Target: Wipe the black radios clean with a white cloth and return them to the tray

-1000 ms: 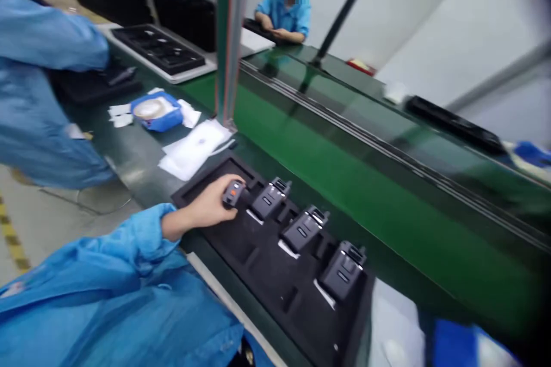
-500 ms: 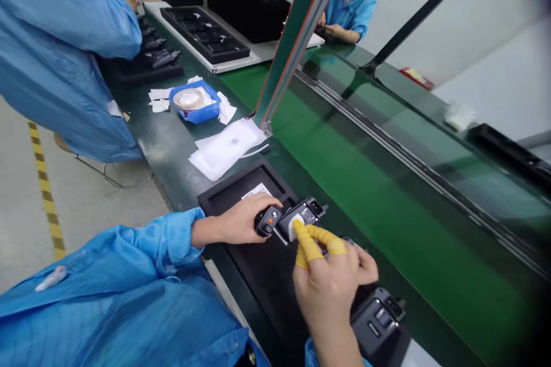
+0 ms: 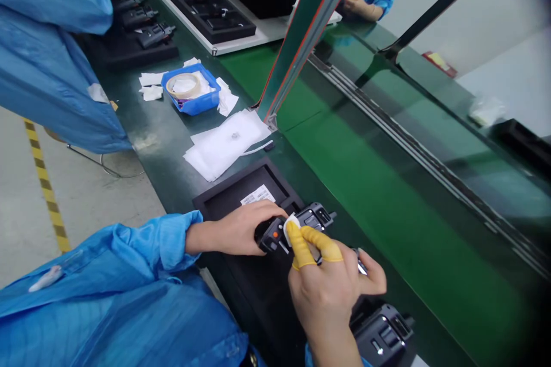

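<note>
My left hand (image 3: 239,229) grips the end of a small black handheld radio (image 3: 301,222) with an orange button, held just above a black foam tray (image 3: 232,198). My right hand (image 3: 331,292), with yellow finger cots on two fingertips, pinches a small white pad (image 3: 291,222) against the radio's face. Another black radio (image 3: 381,332) sits in the tray at the lower right. A white label (image 3: 257,194) lies in the tray's empty pocket.
White cloths (image 3: 224,146) and a blue bin with a tape roll (image 3: 191,89) lie to the left on the bench. A green conveyor belt (image 3: 387,195) runs on the right behind a slanted post (image 3: 301,34). A co-worker in blue (image 3: 43,40) stands at left by more trays.
My right hand came into view and brought the white pad onto the radio. My left hand lifted the radio's end slightly. The view tilted down and to the left.
</note>
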Action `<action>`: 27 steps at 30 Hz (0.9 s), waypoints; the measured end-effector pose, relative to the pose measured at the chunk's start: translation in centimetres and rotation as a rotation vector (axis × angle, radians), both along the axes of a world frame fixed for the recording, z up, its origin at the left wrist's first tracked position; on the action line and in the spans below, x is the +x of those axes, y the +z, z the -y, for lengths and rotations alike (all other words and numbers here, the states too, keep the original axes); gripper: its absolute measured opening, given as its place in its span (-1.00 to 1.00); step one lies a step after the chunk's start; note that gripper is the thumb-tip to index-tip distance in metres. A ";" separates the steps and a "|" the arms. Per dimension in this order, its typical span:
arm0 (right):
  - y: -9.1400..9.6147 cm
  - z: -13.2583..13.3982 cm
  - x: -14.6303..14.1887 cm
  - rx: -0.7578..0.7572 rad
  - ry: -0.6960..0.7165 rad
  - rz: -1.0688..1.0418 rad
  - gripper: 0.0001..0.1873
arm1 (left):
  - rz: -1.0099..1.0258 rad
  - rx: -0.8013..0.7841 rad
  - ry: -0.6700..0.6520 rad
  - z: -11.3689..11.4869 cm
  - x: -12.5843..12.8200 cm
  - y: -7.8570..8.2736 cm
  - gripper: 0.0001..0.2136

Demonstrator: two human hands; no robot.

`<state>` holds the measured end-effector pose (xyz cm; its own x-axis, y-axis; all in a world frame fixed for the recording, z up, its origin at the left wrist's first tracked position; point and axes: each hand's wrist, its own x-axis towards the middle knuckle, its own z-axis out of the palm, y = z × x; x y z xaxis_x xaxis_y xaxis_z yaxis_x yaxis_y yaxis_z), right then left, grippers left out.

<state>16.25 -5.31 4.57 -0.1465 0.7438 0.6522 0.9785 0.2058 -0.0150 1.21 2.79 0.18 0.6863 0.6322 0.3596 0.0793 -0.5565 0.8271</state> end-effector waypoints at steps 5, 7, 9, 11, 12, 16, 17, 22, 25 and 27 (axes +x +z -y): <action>0.0 -0.2 -0.3 -0.040 0.080 0.007 -0.74 | 0.001 -0.009 0.014 -0.2 -0.1 -0.2 -0.53; -0.1 -0.1 0.1 -0.017 0.067 0.029 -0.75 | 0.000 -0.013 0.008 -0.2 -0.1 -0.1 -0.53; 0.0 -0.1 0.6 -0.010 0.024 0.042 -0.74 | -0.012 -0.025 0.006 -0.2 -0.2 0.2 -0.53; 0.2 -0.1 0.8 -0.014 -0.011 0.025 -0.72 | -0.026 -0.040 0.009 -0.2 -0.2 0.3 -0.53; 0.2 -0.1 0.7 -0.025 -0.018 0.011 -0.71 | -0.028 -0.044 0.009 -0.2 -0.3 0.3 -0.53; 0.4 -0.2 -0.1 -0.068 0.064 -0.038 -0.73 | -0.019 -0.036 0.009 -0.2 -0.4 0.2 -0.53; 0.4 -0.2 -0.3 -0.075 0.082 -0.042 -0.73 | -0.015 -0.028 0.011 -0.2 -0.4 0.1 -0.53; 0.3 -0.2 0.4 -0.062 0.066 0.007 -0.73 | -0.030 -0.003 0.006 -0.2 -0.4 0.2 -0.54; 0.4 -0.3 1.1 -0.056 0.009 0.012 -0.73 | -0.043 -0.012 0.001 -0.2 -0.4 0.5 -0.52; 0.4 -0.5 1.1 -0.054 -0.009 -0.016 -0.71 | -0.045 -0.017 -0.004 -0.3 -0.5 0.5 -0.52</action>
